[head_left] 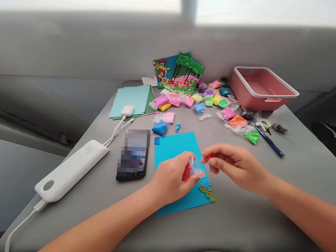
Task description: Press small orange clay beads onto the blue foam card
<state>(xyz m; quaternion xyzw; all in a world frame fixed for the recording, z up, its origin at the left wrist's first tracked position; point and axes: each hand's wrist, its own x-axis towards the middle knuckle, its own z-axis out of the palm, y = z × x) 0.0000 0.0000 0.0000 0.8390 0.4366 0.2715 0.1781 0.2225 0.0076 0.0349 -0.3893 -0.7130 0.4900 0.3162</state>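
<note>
At left in the frame, a white power bank point(71, 171) lies slantwise; right of it is a phone point(133, 154). Near centre, the left hand point(170, 176) curls around a clear bag point(194, 167) with red clay point(186, 173) inside, over the blue card point(176, 145), whose lower right corner bears small rings point(207, 191). Just right of centre, the right hand point(238, 165) pinches a red bit point(209, 157) between thumb and fingertips. A pink box point(269, 103) stands at upper right.

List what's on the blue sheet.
On the blue sheet: blue pieces far left, blue and green-red pieces near right. The left hand blocks part of the middle; anything there is unseen.
</note>
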